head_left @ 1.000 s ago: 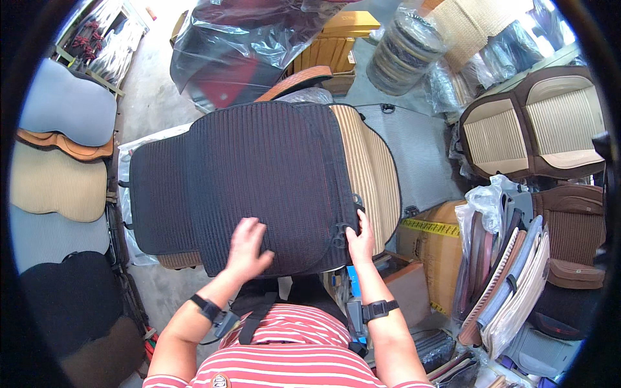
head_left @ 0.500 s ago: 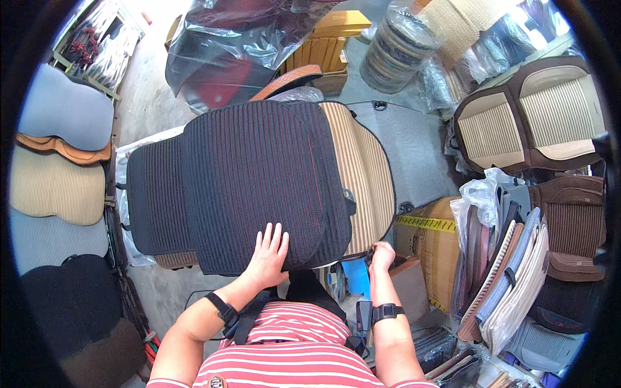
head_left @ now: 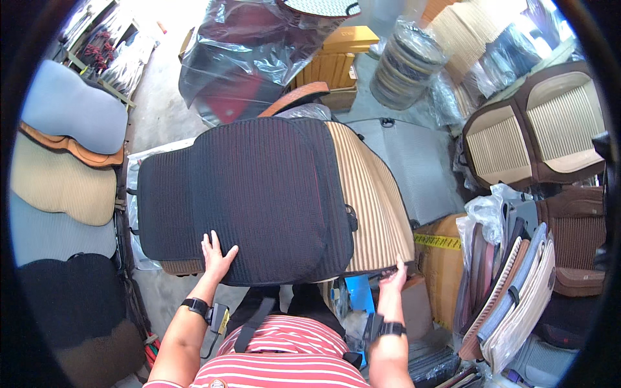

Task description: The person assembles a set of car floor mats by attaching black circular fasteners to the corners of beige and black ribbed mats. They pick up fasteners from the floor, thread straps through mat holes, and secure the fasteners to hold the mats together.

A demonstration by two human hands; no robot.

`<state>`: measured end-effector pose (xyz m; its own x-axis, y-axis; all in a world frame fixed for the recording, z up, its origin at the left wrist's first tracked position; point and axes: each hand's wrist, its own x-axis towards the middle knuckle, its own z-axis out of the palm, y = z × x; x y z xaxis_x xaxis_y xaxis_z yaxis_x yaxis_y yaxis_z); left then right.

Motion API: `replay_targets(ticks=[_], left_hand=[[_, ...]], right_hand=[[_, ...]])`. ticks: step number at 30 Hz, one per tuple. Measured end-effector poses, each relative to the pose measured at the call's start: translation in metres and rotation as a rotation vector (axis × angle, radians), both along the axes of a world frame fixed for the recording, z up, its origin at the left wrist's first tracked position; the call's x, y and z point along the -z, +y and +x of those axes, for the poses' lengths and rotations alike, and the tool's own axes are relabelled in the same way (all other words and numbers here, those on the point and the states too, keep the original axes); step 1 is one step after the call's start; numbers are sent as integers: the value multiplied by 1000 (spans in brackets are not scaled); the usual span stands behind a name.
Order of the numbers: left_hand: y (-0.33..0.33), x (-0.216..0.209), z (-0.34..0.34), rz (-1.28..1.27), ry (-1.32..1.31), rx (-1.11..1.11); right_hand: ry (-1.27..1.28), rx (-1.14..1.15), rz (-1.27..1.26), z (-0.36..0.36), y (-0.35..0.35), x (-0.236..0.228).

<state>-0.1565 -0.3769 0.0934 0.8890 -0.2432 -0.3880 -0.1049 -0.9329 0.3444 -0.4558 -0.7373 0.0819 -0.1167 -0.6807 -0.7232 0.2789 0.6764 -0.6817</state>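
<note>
A black ribbed car seat cover (head_left: 259,200) with dark red lines lies on top of a stack in front of me. Below it a beige striped seat cover (head_left: 372,200) sticks out on the right. My left hand (head_left: 217,257) rests on the black cover near its close edge, fingers spread and thumb apart. At the near right corner of the beige cover, my right hand (head_left: 392,277) has its fingers closed on the dark-bound edge; part of the grip is hidden beneath. Past the beige cover lies a grey mesh seat cover (head_left: 420,171).
Several seat covers (head_left: 68,187) hang along the left. At right stand a cardboard box (head_left: 446,294), a bundle of folded covers (head_left: 514,291) and a beige-brown seat cover (head_left: 563,123). Plastic-wrapped rolls (head_left: 407,64) and yellow boxes (head_left: 326,64) are at the back.
My left hand has slid left along the black cover. My right hand has moved slightly right and nearer, drawing the beige cover's corner out further. The whole view has shifted slightly.
</note>
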Motion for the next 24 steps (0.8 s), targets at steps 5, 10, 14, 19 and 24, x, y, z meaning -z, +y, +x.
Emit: replay_targets(ticks=[5, 10, 14, 19, 24], left_hand=[[-4, -5, -3, 23, 34, 0], [-6, -2, -5, 16, 13, 3], [-12, -1, -4, 13, 29, 16], [10, 12, 1, -3, 74, 9], [15, 29, -8, -484, -83, -130]], right_hand=[[443, -679, -828, -9, 26, -77], [585, -1322, -1381, 31, 92, -106], [704, -1978, -1315, 50, 96, -80], [668, -1949, -1342, 70, 104, -75], [479, -1923, -1054, 83, 88, -94]])
